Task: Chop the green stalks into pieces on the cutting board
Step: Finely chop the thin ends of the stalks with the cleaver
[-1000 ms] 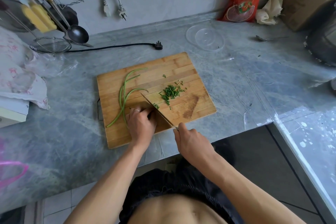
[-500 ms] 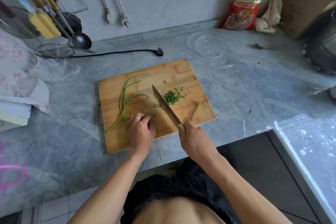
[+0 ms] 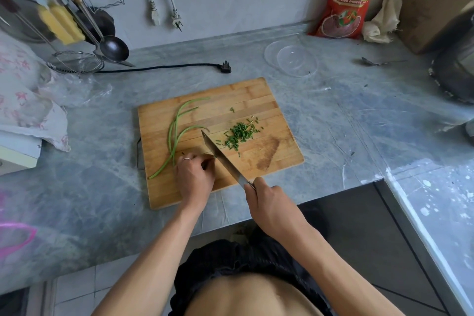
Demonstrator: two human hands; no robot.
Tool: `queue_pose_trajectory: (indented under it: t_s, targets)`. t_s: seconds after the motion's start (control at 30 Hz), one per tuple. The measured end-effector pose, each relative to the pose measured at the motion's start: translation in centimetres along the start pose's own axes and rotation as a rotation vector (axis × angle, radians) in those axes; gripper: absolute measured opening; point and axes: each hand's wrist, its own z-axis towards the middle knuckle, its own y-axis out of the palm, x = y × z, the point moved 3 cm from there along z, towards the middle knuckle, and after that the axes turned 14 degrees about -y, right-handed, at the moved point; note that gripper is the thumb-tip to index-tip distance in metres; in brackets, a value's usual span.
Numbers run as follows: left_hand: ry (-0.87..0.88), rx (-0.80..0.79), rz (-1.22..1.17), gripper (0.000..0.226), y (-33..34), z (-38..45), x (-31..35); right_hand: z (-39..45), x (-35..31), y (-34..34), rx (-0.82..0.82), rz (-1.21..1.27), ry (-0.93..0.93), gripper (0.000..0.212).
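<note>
Left hand (image 3: 195, 174) curled, fingertips pressed on near ends of green stalks (image 3: 177, 131) at near-left part of cutting board (image 3: 256, 100). Stalks run away from hand toward board's far-left side. Right hand (image 3: 272, 202) closed around handle of knife (image 3: 220, 156); blade just right of left fingertips. Pile of chopped pieces (image 3: 239, 134) right of blade, mid-board.

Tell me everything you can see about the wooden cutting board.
The rectangular, light brown wooden cutting board, made of glued strips, lies flat and slightly turned on the grey marble counter. A darker stain marks its right side. Long green stalks lie on its left, chopped green pieces near the middle. The left hand rests on it.
</note>
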Motion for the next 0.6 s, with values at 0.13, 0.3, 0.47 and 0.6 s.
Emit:
queue_pose_trajectory:
  t_s: [0.13,0.3,0.47,0.6]
  targets:
    - [-0.027,0.005,-0.017,0.01,-0.19,-0.22,0.13,-0.24,0.16,0.48,0.004,-0.024,-0.015,0.034]
    - [-0.03,-0.008,-0.013,0.01,-0.71,-0.36,0.52,-0.43,0.33,0.61,0.003,-0.065,-0.041,0.032]
    - [-0.006,-0.02,0.027,0.012,-0.87,-0.59,0.22,-0.48,0.01,0.57,-0.011,-0.124,-0.056,0.031]
    - [-0.018,-0.012,-0.017,0.013,-0.9,-0.56,0.39,-0.66,-0.28,0.46,-0.033,-0.147,-0.054,0.031]
